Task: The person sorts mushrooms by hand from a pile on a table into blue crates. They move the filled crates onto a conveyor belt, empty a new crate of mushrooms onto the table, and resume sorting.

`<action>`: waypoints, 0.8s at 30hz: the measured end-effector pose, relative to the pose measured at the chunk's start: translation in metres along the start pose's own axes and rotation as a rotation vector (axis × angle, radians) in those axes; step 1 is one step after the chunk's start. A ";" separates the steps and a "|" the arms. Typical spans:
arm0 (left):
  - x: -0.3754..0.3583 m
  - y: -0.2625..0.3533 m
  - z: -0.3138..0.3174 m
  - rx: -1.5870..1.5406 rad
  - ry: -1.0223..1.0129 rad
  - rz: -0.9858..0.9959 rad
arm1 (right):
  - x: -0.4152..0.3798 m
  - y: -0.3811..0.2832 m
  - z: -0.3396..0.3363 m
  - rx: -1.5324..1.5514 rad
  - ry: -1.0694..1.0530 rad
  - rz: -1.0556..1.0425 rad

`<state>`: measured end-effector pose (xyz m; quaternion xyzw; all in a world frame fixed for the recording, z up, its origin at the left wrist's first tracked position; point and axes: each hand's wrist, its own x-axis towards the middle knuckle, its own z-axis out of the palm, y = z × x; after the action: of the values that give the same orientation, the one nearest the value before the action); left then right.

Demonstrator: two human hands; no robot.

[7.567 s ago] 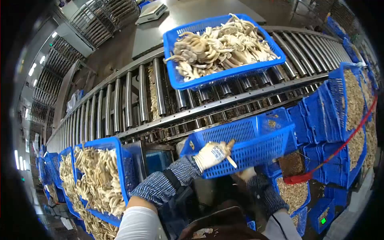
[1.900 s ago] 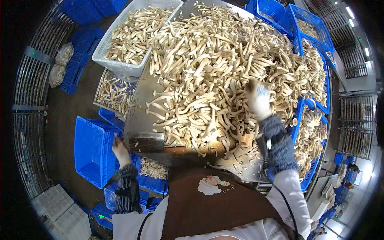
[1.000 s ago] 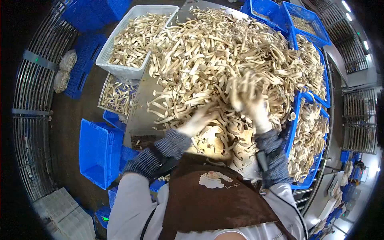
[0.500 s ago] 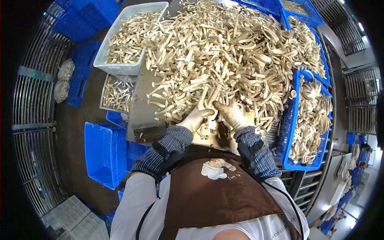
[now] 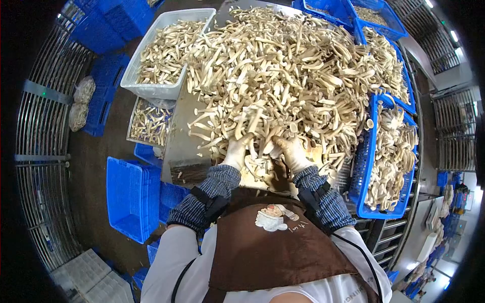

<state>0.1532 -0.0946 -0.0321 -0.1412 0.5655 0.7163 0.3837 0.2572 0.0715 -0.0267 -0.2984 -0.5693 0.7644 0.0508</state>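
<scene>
A large heap of pale, long-stemmed mushrooms [image 5: 283, 65] covers the metal table [image 5: 184, 121]. At its near edge my left hand [image 5: 236, 151], in a pale glove, has its fingers closed round mushroom stems. Just right of it, my right hand [image 5: 293, 152], gloved too, is bent at the fingers over the heap's edge; the fingertips touch mushrooms, and what they hold is too small to make out. Between and below the hands, loose mushrooms and bits lie on a light board [image 5: 252, 180].
A white tub [image 5: 159, 91] of mushrooms stands at the upper left, above a small metal tray [image 5: 134, 134]. Blue baskets [image 5: 359, 177] of mushrooms line the right side. A blue crate [image 5: 124, 197] stands low at left. People are far off at the right edge.
My left hand has shifted left and up, from the stems near the middle to ones farther left. My right hand has moved slightly down, its fingers now curled more.
</scene>
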 end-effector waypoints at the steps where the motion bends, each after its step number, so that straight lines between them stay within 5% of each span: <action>1: 0.010 -0.003 -0.012 -0.077 -0.196 -0.056 | -0.001 -0.002 0.004 0.152 0.055 0.094; 4: 0.001 -0.017 0.003 -0.047 -0.399 0.214 | -0.002 -0.001 0.002 -0.020 -0.010 0.099; 5: -0.037 0.018 0.022 0.325 -0.038 0.024 | -0.002 0.001 0.009 -0.158 0.080 0.063; 6: -0.016 0.011 0.006 0.166 -0.235 -0.294 | -0.009 -0.016 0.015 -0.203 -0.009 0.231; 7: 0.016 -0.017 -0.014 0.166 -0.311 -0.288 | -0.008 -0.020 0.016 -0.364 -0.054 0.207; 9: 0.001 -0.004 0.005 0.200 -0.113 -0.105 | -0.008 -0.025 0.023 -0.478 -0.086 0.252; 10: -0.023 0.023 0.023 0.231 0.030 -0.129 | -0.017 -0.024 0.036 -0.313 -0.011 -0.035; 12: 0.000 0.003 0.014 0.052 -0.025 -0.134 | -0.022 -0.029 0.043 -0.153 -0.024 0.085; 14: 0.014 -0.007 0.013 -0.047 -0.086 0.105 | 0.001 0.023 0.026 -0.420 0.033 -0.082; 17: 0.020 0.001 0.010 -0.278 -0.071 0.127 | 0.014 0.051 0.016 -0.423 0.037 -0.394; 18: 0.026 0.005 -0.001 -0.286 -0.078 -0.109 | 0.017 0.055 0.014 -0.417 0.029 -0.524; 20: -0.008 0.022 0.020 0.091 -0.142 0.050 | 0.005 0.004 0.029 -0.033 0.263 0.045; 22: -0.007 0.001 0.026 0.176 -0.412 0.199 | 0.017 0.016 0.029 -0.177 0.323 0.044; 24: 0.007 -0.013 0.020 0.041 -0.402 0.056 | 0.018 0.005 0.027 -0.379 0.246 0.033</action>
<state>0.1622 -0.0726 -0.0389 0.0283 0.4959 0.7287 0.4715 0.2301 0.0541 -0.0334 -0.4030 -0.6873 0.6023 0.0502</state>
